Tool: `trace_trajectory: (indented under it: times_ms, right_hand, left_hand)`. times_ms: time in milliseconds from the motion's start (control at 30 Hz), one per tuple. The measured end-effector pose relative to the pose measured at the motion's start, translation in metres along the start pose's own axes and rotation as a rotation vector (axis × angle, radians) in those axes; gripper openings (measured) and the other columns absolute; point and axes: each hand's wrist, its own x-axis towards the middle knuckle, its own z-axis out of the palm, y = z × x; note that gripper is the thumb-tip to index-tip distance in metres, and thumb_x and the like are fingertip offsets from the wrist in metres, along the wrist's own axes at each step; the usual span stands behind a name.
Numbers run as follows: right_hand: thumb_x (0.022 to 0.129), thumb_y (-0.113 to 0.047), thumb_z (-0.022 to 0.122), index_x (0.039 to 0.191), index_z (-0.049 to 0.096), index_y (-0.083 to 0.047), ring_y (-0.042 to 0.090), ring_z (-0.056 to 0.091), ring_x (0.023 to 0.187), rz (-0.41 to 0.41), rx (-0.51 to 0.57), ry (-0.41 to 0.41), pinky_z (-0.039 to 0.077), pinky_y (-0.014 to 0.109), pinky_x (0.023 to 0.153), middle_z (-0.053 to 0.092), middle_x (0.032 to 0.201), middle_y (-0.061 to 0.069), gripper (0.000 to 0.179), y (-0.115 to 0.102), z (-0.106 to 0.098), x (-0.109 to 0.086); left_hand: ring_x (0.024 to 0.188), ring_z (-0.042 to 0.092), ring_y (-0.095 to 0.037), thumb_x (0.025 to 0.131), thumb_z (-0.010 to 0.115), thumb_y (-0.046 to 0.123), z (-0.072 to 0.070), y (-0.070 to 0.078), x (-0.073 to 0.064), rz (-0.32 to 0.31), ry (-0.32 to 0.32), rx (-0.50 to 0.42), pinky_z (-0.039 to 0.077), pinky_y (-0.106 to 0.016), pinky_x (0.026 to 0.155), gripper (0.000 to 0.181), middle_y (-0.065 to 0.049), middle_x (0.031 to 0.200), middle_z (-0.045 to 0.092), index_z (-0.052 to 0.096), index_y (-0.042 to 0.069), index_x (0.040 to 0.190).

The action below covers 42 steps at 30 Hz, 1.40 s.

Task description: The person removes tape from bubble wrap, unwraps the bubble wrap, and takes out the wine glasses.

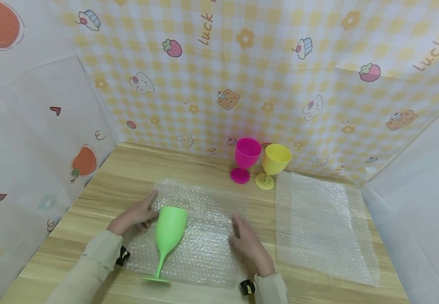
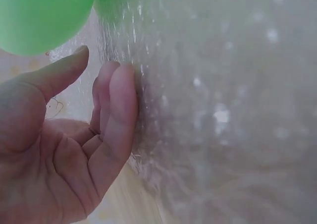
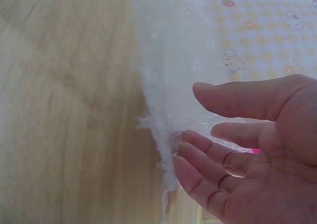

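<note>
A green plastic goblet (image 1: 171,230) lies on its side on a sheet of bubble wrap (image 1: 212,249), its rim away from me and its foot towards me. At the sheet's left side is my left hand (image 1: 137,215), just left of the goblet's bowl. In the left wrist view that hand's fingers (image 2: 121,100) rest against the bubble wrap, thumb apart, holding nothing. My right hand (image 1: 250,242) is by the right edge of the same sheet. The right wrist view shows its fingertips (image 3: 185,172) at the wrap's edge, fingers loosely bent and thumb spread, gripping nothing.
Behind the sheet stand a magenta goblet (image 1: 247,154) and a yellow goblet (image 1: 276,159), both upright. A second bubble wrap sheet (image 1: 318,228) lies flat on the right of the wooden table (image 1: 101,185). Patterned cloth (image 1: 272,84) hangs at the back.
</note>
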Motion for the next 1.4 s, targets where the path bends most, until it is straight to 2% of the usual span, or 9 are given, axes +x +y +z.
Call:
trace_trajectory:
  times_ms: [200, 400, 800, 900, 1000, 1067, 1133, 1267, 1400]
  right_hand:
    - [0.076, -0.001, 0.067, 0.131, 0.045, 0.008, 0.041, 0.043, 0.119, -0.01, -0.037, 0.011, 0.038, 0.054, 0.102, 0.045, 0.126, 0.023, 0.059, 0.003, 0.003, 0.0]
    - [0.073, 0.0, 0.07, 0.126, 0.05, 0.009, 0.038, 0.042, 0.118, -0.001, -0.069, 0.011, 0.04, 0.052, 0.1, 0.046, 0.124, 0.019, 0.057, 0.004, 0.006, -0.002]
    - [0.07, 0.001, 0.07, 0.124, 0.051, 0.008, 0.038, 0.039, 0.117, -0.015, -0.088, 0.028, 0.042, 0.053, 0.095, 0.044, 0.125, 0.017, 0.057, 0.004, 0.011, -0.011]
    - [0.071, 0.001, 0.069, 0.125, 0.051, 0.007, 0.037, 0.039, 0.117, -0.018, -0.087, 0.025, 0.042, 0.052, 0.095, 0.043, 0.126, 0.016, 0.057, 0.004, 0.011, -0.011]
    - [0.072, 0.002, 0.069, 0.125, 0.051, 0.008, 0.036, 0.039, 0.118, -0.021, -0.069, 0.024, 0.043, 0.052, 0.095, 0.043, 0.127, 0.017, 0.056, 0.004, 0.011, -0.012]
    - [0.072, 0.002, 0.069, 0.125, 0.051, 0.008, 0.036, 0.038, 0.118, -0.019, -0.06, 0.019, 0.043, 0.052, 0.095, 0.042, 0.127, 0.017, 0.056, 0.003, 0.01, -0.013]
    - [0.072, 0.002, 0.069, 0.125, 0.05, 0.009, 0.036, 0.038, 0.118, -0.02, -0.051, 0.017, 0.043, 0.052, 0.095, 0.042, 0.128, 0.017, 0.056, 0.003, 0.01, -0.014]
    - [0.072, 0.002, 0.069, 0.125, 0.05, 0.008, 0.036, 0.039, 0.118, -0.013, -0.05, 0.013, 0.043, 0.052, 0.095, 0.042, 0.128, 0.017, 0.056, 0.002, 0.009, -0.014]
    - [0.073, 0.002, 0.069, 0.125, 0.05, 0.008, 0.037, 0.038, 0.119, -0.003, -0.045, 0.012, 0.042, 0.053, 0.096, 0.042, 0.128, 0.017, 0.056, 0.004, 0.01, -0.013]
  left_hand:
    - [0.047, 0.056, -0.016, 0.09, 0.059, 0.02, -0.003, 0.0, 0.005, -0.107, 0.012, -0.027, 0.053, -0.032, 0.046, 0.092, -0.009, 0.06, 0.055, -0.013, 0.002, 0.146]
    - [0.044, 0.053, -0.015, 0.09, 0.059, 0.021, -0.001, 0.001, 0.002, -0.136, 0.02, 0.033, 0.052, -0.03, 0.044, 0.092, -0.007, 0.056, 0.053, -0.011, -0.001, 0.146]
    - [0.052, 0.054, -0.021, 0.092, 0.051, 0.006, 0.011, 0.005, -0.022, -0.006, 0.112, 0.11, 0.051, -0.033, 0.045, 0.084, -0.014, 0.065, 0.054, -0.014, -0.005, 0.144]
    - [0.069, 0.059, -0.029, 0.093, 0.047, 0.006, 0.012, 0.011, -0.037, 0.033, 0.138, 0.157, 0.054, -0.037, 0.056, 0.072, -0.025, 0.086, 0.059, -0.001, -0.01, 0.144]
    - [0.08, 0.06, -0.029, 0.094, 0.046, 0.01, 0.015, 0.019, -0.057, 0.03, 0.135, 0.203, 0.053, -0.036, 0.063, 0.054, -0.028, 0.101, 0.058, 0.024, -0.012, 0.138]
    - [0.074, 0.057, -0.021, 0.094, 0.047, 0.013, 0.018, 0.02, -0.069, 0.019, 0.082, 0.174, 0.051, -0.03, 0.059, 0.04, -0.02, 0.093, 0.06, 0.042, -0.01, 0.126]
    - [0.067, 0.056, -0.016, 0.096, 0.046, 0.017, 0.022, 0.019, -0.079, 0.057, -0.016, 0.087, 0.049, -0.026, 0.054, 0.03, -0.015, 0.084, 0.061, 0.05, -0.007, 0.112]
    - [0.051, 0.047, -0.007, 0.099, 0.041, 0.026, 0.036, 0.011, -0.093, 0.151, -0.226, -0.1, 0.041, -0.017, 0.043, 0.031, -0.003, 0.066, 0.054, 0.052, -0.003, 0.093]
    - [0.047, 0.037, 0.0, 0.096, 0.049, 0.029, 0.054, 0.003, -0.098, 0.184, -0.259, -0.148, 0.033, -0.013, 0.041, 0.032, 0.007, 0.06, 0.046, 0.056, -0.001, 0.086]
